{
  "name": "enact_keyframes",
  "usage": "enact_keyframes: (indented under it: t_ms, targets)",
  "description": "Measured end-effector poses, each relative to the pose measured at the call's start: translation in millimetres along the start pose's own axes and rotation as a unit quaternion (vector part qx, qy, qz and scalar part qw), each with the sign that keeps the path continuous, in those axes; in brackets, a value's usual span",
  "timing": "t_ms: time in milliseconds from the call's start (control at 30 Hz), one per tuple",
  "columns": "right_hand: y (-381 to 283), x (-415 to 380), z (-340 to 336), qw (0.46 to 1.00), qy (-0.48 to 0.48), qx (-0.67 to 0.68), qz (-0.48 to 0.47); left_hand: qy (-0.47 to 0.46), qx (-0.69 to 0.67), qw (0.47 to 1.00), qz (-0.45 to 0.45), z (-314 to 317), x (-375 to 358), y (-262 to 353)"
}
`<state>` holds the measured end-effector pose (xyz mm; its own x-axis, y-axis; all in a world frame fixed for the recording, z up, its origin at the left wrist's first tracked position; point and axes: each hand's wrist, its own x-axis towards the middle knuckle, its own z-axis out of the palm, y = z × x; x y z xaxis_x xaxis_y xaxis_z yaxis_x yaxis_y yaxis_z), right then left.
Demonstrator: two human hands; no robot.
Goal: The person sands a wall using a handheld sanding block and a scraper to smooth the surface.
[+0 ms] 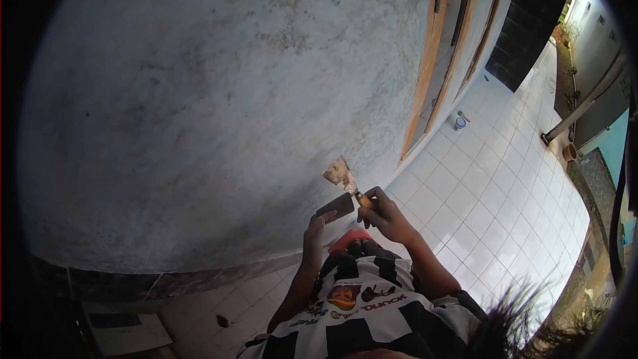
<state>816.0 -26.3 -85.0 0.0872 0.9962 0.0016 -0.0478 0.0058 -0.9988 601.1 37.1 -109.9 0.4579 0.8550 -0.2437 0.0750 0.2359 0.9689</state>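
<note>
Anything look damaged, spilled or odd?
The wall is blotchy, with dark patches across its pale surface, so its finish looks uneven. The scraper in the right hand looks smeared. No spill stands out.

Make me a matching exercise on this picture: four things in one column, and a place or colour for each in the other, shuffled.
Things
1. Putty knife
2. Dark flat piece
3. Wooden frame
4. Small can

Places and colours
A. Standing on the tiled floor
B. Held in the left hand
C. Orange-brown along its length
D. Held in the right hand

Right pairs: 1-D, 2-B, 3-C, 4-A
</note>
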Motion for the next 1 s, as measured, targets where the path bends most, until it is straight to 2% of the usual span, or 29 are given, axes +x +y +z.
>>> enact_keyframes:
  t_ms: [67, 100, 133, 167, 200, 233, 267, 333, 367, 500, 567, 600, 667, 700, 733, 800, 867, 900, 933, 1000]
  targets:
    - [3.2, 8.9, -5.9, 0.992, 0.043, 0.123, -0.004, 0.045, 0.088, 0.993, 0.063, -22.2, -7.6, -9.1]
    - [2.5, 14.9, -4.7, 0.989, 0.068, 0.130, -0.014, 0.043, 0.089, 0.993, 0.063, -32.7, -12.6, -12.2]
    - [2.7, 21.8, -3.9, 0.989, 0.069, 0.130, -0.015, 0.082, 0.096, 0.991, 0.042, -42.8, -16.9, -14.7]
    - [3.8, 29.1, -2.3, 0.982, 0.061, 0.177, -0.018, 0.121, 0.103, 0.987, 0.023, -50.5, -22.1, -17.4]
    - [5.5, 36.1, 0.9, 0.973, 0.051, 0.223, -0.022, 0.120, 0.104, 0.987, 0.025, -55.1, -28.1, -18.6]
    - [8.6, 41.4, 7.2, 0.967, 0.050, 0.249, 0.008, 0.153, 0.223, 0.956, 0.113, -59.3, -35.0, -19.2]
    - [11.3, 45.9, 11.1, 0.967, 0.051, 0.250, 0.006, 0.183, 0.337, 0.902, 0.198, -64.8, -42.1, -21.2]
    - [12.7, 53.5, 17.7, 0.941, -0.004, 0.337, 0.038, 0.192, 0.352, 0.896, 0.191, -79.9, -54.1, -37.7]
    - [11.4, 59.1, 20.5, 0.943, 0.015, 0.331, 0.025, 0.204, 0.364, 0.890, 0.182, -86.0, -60.7, -47.7]
    - [1.5, 75.5, 25.8, 0.964, 0.081, 0.253, -0.001, 0.269, 0.310, 0.900, 0.147, -94.4, -94.5, -70.6]
    - [-0.1, 67.5, 40.9, 0.960, 0.064, 0.273, 0.017, 0.307, 0.358, 0.876, 0.100, -112.4, -114.6, -91.6]
    - [-1.1, 64.7, 45.6, 0.953, 0.047, 0.296, 0.034, 0.308, 0.356, 0.877, 0.102, -125.1, -125.5, -104.2]
    - [-3.3, 70.5, 37.7, 0.957, 0.046, 0.283, 0.042, 0.367, 0.377, 0.840, 0.134, -151.4, -143.2, -128.9]
    - [-5.7, 76.8, 28.6, 0.957, 0.077, 0.280, 0.016, 0.405, 0.390, 0.820, 0.107, -159.2, -152.5, -130.2]
    - [-7.1, 81.0, 21.9, 0.955, 0.107, 0.276, -0.007, 0.404, 0.387, 0.823, 0.101, -164.1, -161.7, -128.6]
    - [-8.5, 82.5, 23.0, 0.957, 0.121, 0.262, -0.030, 0.471, 0.187, 0.857, 0.094, -179.9, -169.9, -124.1]
    - [-15.1, 74.1, 44.3, 0.944, 0.099, 0.312, 0.035, 0.464, 0.152, 0.871, 0.055, -230.5, -198.6, -167.8]
    - [-11.6, 69.3, 52.2, 0.943, 0.057, 0.325, 0.041, 0.462, 0.146, 0.873, 0.059, -226.2, -188.0, -162.5]
    - [-13.7, 69.1, 54.4, 0.948, 0.054, 0.312, 0.041, 0.478, 0.144, 0.863, 0.080, -235.4, -185.8, -158.4]
    - [-24.8, 77.4, 47.2, 0.948, 0.112, 0.296, 0.031, 0.513, 0.141, 0.839, 0.112, -259.5, -187.7, -148.5]
